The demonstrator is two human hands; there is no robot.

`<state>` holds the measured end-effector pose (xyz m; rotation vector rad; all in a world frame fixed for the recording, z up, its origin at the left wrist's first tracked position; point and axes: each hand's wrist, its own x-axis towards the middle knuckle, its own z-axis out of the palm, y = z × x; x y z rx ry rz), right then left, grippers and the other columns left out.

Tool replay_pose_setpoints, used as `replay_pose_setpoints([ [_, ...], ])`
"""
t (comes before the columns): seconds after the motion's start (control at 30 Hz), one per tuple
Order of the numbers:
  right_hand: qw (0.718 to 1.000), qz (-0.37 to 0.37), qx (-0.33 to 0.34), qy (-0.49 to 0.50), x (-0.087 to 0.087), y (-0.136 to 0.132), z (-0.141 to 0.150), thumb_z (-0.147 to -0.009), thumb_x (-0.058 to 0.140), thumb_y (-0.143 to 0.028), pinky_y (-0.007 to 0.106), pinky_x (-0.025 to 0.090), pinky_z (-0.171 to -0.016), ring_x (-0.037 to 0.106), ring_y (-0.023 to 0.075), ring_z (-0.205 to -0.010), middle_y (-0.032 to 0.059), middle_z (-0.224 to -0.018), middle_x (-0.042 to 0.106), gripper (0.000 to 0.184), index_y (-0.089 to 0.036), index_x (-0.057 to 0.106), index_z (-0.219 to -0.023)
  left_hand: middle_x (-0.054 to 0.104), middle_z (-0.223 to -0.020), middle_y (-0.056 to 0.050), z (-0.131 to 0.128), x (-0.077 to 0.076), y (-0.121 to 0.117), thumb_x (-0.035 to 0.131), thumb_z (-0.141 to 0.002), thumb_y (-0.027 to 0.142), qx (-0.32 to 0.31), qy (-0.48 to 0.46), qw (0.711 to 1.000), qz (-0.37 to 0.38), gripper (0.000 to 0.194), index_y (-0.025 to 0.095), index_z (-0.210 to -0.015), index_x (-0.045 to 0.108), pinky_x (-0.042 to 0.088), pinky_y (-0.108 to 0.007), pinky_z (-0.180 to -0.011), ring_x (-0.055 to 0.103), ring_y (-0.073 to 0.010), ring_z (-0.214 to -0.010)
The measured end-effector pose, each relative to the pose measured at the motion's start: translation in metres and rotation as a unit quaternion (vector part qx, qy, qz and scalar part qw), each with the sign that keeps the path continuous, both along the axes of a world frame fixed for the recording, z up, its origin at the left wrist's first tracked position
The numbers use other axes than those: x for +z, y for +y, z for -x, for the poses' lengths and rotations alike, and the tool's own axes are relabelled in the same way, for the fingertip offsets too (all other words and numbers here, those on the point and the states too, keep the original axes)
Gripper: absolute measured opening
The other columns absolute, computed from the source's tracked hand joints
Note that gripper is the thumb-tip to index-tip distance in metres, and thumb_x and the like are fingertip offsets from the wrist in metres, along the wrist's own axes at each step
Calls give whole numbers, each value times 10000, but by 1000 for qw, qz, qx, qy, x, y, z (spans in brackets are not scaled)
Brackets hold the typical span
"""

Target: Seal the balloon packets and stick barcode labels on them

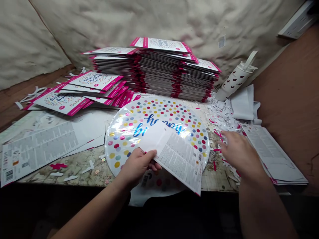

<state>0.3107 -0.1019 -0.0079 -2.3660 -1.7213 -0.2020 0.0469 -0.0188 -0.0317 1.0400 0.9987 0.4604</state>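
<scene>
My left hand is closed on the edge of a white printed cardboard packet, thumb on top. The packet tilts over a round foil balloon with coloured dots and blue "happy" lettering, lying flat on the table, and covers part of its words. The balloon's tail hangs past the table's front edge. My right hand is apart from the packet, above pink and white paper scraps and beside a pile of printed packets. Its fingers are bent and blurred, so whether they hold anything cannot be made out.
Tall stacks of pink-edged balloon packets stand along the back. More packets lie fanned at the left, with printed cards in front. A white tumbler with hearts leans at the back right, near folded white paper.
</scene>
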Motion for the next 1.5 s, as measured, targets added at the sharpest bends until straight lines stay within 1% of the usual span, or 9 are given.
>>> replay_pose_setpoints([
  [0.1,961,4,260,95,-5,-3,50,-753,604,-381,476,424,-949,423,314,-1240,147,-1383,428,736,-168,310,-1392,674,-660,-98,-4,3,-8,552,-796,388,-46,-12,998,-39,321,84,-764,651,511,-268,-605,637,-176,-642],
  [0.2,949,-79,286,111,-11,11,85,-829,452,-145,462,441,-936,492,282,-1185,160,-1291,530,503,-145,425,-1332,669,-967,-94,5,9,-3,641,-760,366,-27,51,959,-277,412,169,-1115,571,526,-351,-748,635,-219,-857],
  [0.3,908,-165,351,158,-15,25,79,-812,429,-68,446,461,-918,557,244,-1095,96,-1141,641,440,-211,557,-1208,509,-1298,-92,29,11,17,711,-700,259,83,139,789,-592,634,277,-1275,443,423,-470,-955,485,-286,-1176],
  [0.4,882,-198,387,183,-23,28,64,-808,491,-102,454,482,-883,582,237,-1044,76,-1080,665,365,-252,602,-1122,595,-1218,-38,48,-1,29,595,-786,152,-66,147,639,-752,394,308,-1146,566,344,-479,-1035,508,-249,-1172],
  [0.53,877,-165,440,100,-47,13,73,-839,482,-117,438,518,-825,615,250,-1004,144,-1049,671,274,-181,611,-1072,653,-1121,-84,49,-29,10,504,-841,125,-177,159,581,-778,249,218,-1036,628,399,-464,-998,557,-250,-1117],
  [0.97,931,68,258,248,-49,18,83,-825,552,-224,308,499,-699,602,168,-759,44,-781,650,172,-185,634,-679,634,-918,-65,28,-20,13,512,-838,383,-231,295,782,-498,211,216,-835,640,459,-346,-724,570,-226,-860],
  [1.23,926,115,359,-15,-46,28,99,-805,561,-161,409,492,-843,500,307,-1166,134,-1343,484,469,-217,500,-1266,591,-727,-19,13,-13,56,642,-698,344,-293,363,780,-416,174,203,-749,552,357,-265,-553,552,-199,-664],
  [1.37,925,114,335,-136,-46,30,108,-828,497,-109,393,540,-640,613,317,-974,220,-1264,535,445,-115,497,-1273,608,-902,-71,21,6,45,507,-781,198,-164,363,762,-511,138,186,-897,581,393,-309,-703,555,-223,-844],
  [1.5,925,-31,345,-155,-36,34,104,-851,445,-92,408,529,-647,640,275,-845,223,-1146,618,358,-44,564,-1185,620,-656,-36,27,13,15,475,-821,472,-238,214,914,-249,352,163,-710,603,394,-259,-546,560,-165,-590],
])
